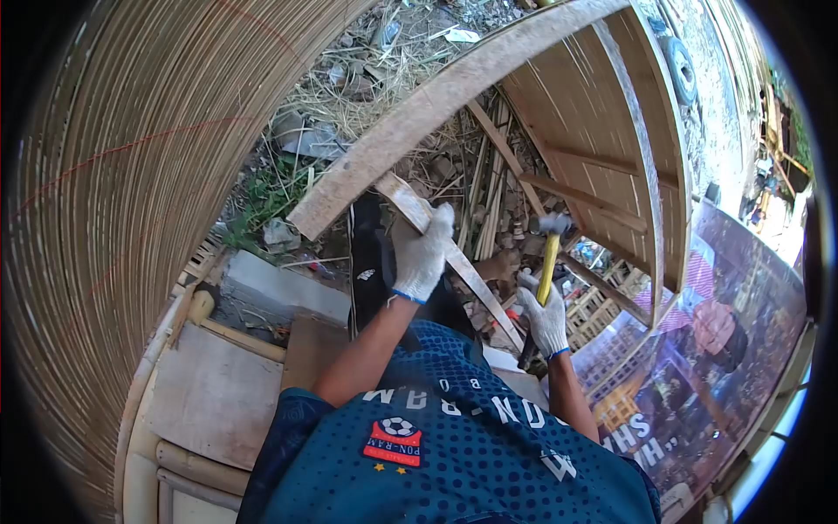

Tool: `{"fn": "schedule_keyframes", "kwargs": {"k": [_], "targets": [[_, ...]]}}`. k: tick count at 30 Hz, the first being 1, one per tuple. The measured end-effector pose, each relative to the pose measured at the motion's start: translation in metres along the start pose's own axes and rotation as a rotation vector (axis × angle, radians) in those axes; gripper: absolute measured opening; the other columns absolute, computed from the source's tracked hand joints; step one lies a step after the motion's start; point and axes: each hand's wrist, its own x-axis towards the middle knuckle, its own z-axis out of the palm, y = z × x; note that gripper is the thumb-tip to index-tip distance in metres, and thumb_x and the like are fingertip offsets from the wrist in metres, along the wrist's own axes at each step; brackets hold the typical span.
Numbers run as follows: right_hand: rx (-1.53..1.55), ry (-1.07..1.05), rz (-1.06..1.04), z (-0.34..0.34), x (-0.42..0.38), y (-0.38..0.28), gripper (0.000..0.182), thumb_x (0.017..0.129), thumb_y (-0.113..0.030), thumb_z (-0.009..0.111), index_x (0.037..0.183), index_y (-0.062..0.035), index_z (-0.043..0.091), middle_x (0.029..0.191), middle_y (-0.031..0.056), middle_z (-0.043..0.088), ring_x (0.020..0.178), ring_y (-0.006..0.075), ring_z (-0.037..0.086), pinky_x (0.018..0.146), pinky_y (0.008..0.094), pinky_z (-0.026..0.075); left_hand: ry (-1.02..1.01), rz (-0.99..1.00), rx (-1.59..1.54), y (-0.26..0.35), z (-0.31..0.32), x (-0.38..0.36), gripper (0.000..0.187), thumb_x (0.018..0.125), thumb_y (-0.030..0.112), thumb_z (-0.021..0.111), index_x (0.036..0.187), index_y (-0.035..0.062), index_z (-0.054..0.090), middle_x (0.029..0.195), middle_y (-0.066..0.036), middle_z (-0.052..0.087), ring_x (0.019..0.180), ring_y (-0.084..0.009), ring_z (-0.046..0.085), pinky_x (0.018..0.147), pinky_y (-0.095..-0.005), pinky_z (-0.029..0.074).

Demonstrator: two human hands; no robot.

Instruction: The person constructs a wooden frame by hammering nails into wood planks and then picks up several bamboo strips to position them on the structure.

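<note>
- Near the long board (454, 87), one wooden slat (476, 282): I judge it light and stiff, best held mid-length.
- Around its upper half, I see the left hand (422, 253) clamped.
- One hammer (549, 253), likely head-heavy, best held low; the right hand (545, 319) is wrapped around its yellow handle (547, 275).
- Two gloves (550, 336), one per hand.

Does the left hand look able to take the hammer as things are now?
Probably not: the left hand is closed around a wooden strip, and the right hand holds the hammer.
</note>
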Motion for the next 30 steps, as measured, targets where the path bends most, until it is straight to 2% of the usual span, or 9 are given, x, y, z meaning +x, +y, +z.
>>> {"fn": "schedule_keyframes", "kwargs": {"k": [4,7,8,12,17,19,23,26,30], "targets": [[0.1,-0.087,0.087,-0.011,0.001,0.122,0.045,0.099,-0.025,0.069,0.135,0.0002,0.063,0.108,0.0062,0.071,0.095,0.0129,0.064,0.088,0.03,0.051,0.015,0.0,-0.079,-0.004,0.001,0.001,0.015,0.096,0.014,0.07,0.097,0.0082,0.056,0.073,-0.001,0.059,0.066,-0.0129,0.061,0.063,-0.0299,0.052],[-0.09,-0.165,0.16,-0.007,0.021,0.177,0.044,0.098,-0.042,0.069,0.112,-0.001,0.067,0.09,0.0008,0.062,0.082,0.0118,0.053,0.074,0.0306,0.046,0.008,0.034,-0.166,-0.012,0.0,0.005,0.015,0.095,0.013,0.071,0.098,0.0092,0.056,0.077,-0.003,0.059,0.065,-0.015,0.061,0.061,-0.0344,0.054],[-0.047,-0.223,0.115,-0.003,0.026,0.195,0.051,0.097,-0.054,0.064,0.105,-0.0031,0.065,0.081,-0.0002,0.057,0.076,0.0113,0.05,0.069,0.0315,0.043,0.002,0.032,-0.205,-0.015,0.0,0.006,0.015,0.095,0.014,0.071,0.098,0.009,0.057,0.078,-0.003,0.059,0.065,-0.0153,0.061,0.06,-0.0344,0.054],[-0.097,-0.355,0.02,0.0,0.038,0.249,0.059,0.092,-0.066,0.062,0.091,-0.0069,0.058,0.08,0.0003,0.054,0.074,0.0112,0.048,0.065,0.0331,0.042,-0.04,0.012,-0.194,-0.022,0.001,-0.009,0.016,0.096,0.018,0.072,0.1,0.0082,0.06,0.078,-0.003,0.059,0.064,-0.0154,0.06,0.059,-0.0338,0.053],[0.095,-0.357,0.011,-0.018,-0.022,0.239,0.034,0.088,-0.039,0.068,0.096,-0.0071,0.062,0.079,-0.0041,0.053,0.072,0.009,0.047,0.064,0.0284,0.042,0.005,-0.078,-0.223,-0.026,0.005,-0.018,0.018,0.096,0.023,0.072,0.101,0.009,0.062,0.075,0.0,0.057,0.061,-0.015,0.058,0.057,-0.034,0.052],[0.172,-0.427,0.002,-0.027,-0.036,0.236,0.033,0.086,-0.036,0.072,0.096,-0.0057,0.063,0.08,-0.004,0.056,0.072,0.0088,0.051,0.064,0.0274,0.044,0.003,-0.11,-0.276,-0.022,-0.001,-0.015,0.021,0.095,0.027,0.074,0.102,0.0121,0.062,0.074,0.0,0.055,0.059,-0.015,0.057,0.056,-0.0352,0.052],[0.122,-0.349,0.119,-0.041,-0.057,0.205,0.033,0.083,-0.025,0.082,0.099,-0.0017,0.066,0.083,-0.0012,0.064,0.074,0.0095,0.058,0.066,0.0278,0.048,0.083,-0.134,-0.294,-0.019,-0.009,-0.011,0.026,0.093,0.033,0.077,0.097,0.0149,0.059,0.074,0.0,0.057,0.059,-0.0159,0.059,0.057,-0.0359,0.055],[0.153,-0.31,0.067,-0.044,-0.057,0.194,0.032,0.083,-0.025,0.082,0.099,-0.0019,0.067,0.083,-0.0006,0.065,0.074,0.0094,0.059,0.066,0.0273,0.048,0.111,-0.092,-0.266,-0.012,-0.011,-0.005,0.033,0.095,0.042,0.073,0.093,0.013,0.057,0.074,0.0,0.058,0.06,-0.0157,0.062,0.057,-0.0345,0.056],[0.082,-0.302,0.124,-0.048,-0.05,0.197,0.033,0.083,-0.029,0.079,0.097,-0.0032,0.066,0.08,-0.0004,0.063,0.07,0.0099,0.056,0.062,0.0284,0.047,0.007,0.153,-0.191,0.0,-0.003,-0.009,0.04,0.099,0.047,0.067,0.101,0.0094,0.054,0.078,-0.002,0.058,0.062,-0.0147,0.062,0.058,-0.0334,0.056]]}}
